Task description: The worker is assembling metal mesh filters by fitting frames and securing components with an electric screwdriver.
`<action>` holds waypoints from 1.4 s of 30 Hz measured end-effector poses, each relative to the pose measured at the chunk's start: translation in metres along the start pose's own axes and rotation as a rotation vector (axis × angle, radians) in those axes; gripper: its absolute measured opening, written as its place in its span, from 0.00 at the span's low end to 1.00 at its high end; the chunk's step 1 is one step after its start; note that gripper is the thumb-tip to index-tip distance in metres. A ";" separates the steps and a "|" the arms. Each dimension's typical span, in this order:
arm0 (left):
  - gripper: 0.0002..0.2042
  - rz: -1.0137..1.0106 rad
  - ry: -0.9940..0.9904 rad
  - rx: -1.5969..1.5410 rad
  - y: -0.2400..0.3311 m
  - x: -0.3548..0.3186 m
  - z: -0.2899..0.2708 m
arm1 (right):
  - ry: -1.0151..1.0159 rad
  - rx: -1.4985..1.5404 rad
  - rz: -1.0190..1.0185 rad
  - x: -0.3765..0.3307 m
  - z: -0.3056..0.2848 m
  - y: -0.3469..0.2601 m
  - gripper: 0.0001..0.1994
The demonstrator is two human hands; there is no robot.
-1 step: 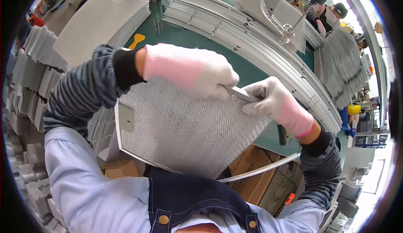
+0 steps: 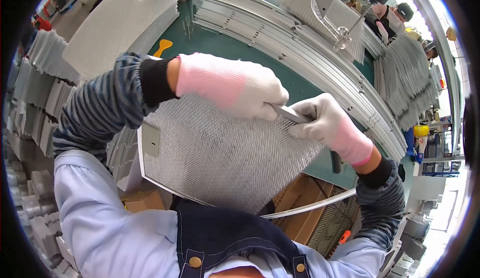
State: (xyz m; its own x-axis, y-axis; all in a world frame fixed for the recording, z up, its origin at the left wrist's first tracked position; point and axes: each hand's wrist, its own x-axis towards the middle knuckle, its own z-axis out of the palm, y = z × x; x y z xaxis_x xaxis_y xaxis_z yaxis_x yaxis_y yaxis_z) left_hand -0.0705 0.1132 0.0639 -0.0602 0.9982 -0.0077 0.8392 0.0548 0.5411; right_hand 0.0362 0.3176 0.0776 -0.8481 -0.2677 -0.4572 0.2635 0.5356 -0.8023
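Well to the left of both hands, thin grey sheets point(image 2: 50, 58) are piled. Nearer the left hand, beyond its forearm, a stack of mesh panels point(image 2: 125, 25) is seen, and a yellow scraper point(image 2: 163, 47) is laid just past the wrist. Below the hands, toward the wearer's body, a silvery mesh panel point(image 2: 225, 150) is positioned, a pale plate point(image 2: 151, 140) being set at its left edge. By the gloved left hand point(image 2: 257, 90), one end of a narrow grey strip point(image 2: 290, 113) is pinched between thumb and fingers; the strip is held over the panel's upper right part. Beyond the hands, long pale rails point(image 2: 300, 60) are stacked. The strip's other end is gripped between the thumb and curled fingers of the gloved right hand point(image 2: 322, 118). Farther right, more grey sheets point(image 2: 407, 80) are heaped.
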 end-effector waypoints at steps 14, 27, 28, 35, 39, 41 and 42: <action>0.11 -0.125 0.233 0.363 0.010 -0.040 0.013 | 0.081 -0.074 -0.043 -0.007 0.009 0.001 0.05; 0.10 -0.194 0.056 -0.054 0.016 -0.037 0.002 | 0.038 -0.234 -0.166 -0.024 0.015 -0.010 0.10; 0.10 -0.191 0.052 -0.050 0.020 -0.036 0.001 | 0.044 -0.231 -0.167 -0.024 0.015 -0.011 0.10; 0.21 -0.129 0.205 0.403 0.021 -0.021 0.014 | -0.056 -0.294 -0.081 -0.015 0.004 -0.012 0.11; 0.19 -0.081 0.285 0.400 0.020 -0.013 0.019 | 0.012 -0.227 -0.168 -0.011 0.005 0.001 0.15; 0.19 -0.058 0.242 0.307 0.018 -0.006 0.017 | -0.029 -0.336 -0.275 -0.014 -0.003 0.003 0.20; 0.18 -0.079 0.211 0.262 0.015 -0.007 0.015 | -0.017 -0.329 -0.269 -0.017 -0.009 0.008 0.20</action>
State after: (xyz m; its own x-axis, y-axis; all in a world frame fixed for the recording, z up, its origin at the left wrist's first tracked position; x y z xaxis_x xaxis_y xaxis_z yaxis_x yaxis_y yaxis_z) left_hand -0.0498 0.1074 0.0596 -0.2180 0.9647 0.1478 0.9362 0.1639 0.3109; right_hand 0.0484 0.3336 0.0827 -0.8580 -0.4447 -0.2571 -0.1294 0.6715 -0.7296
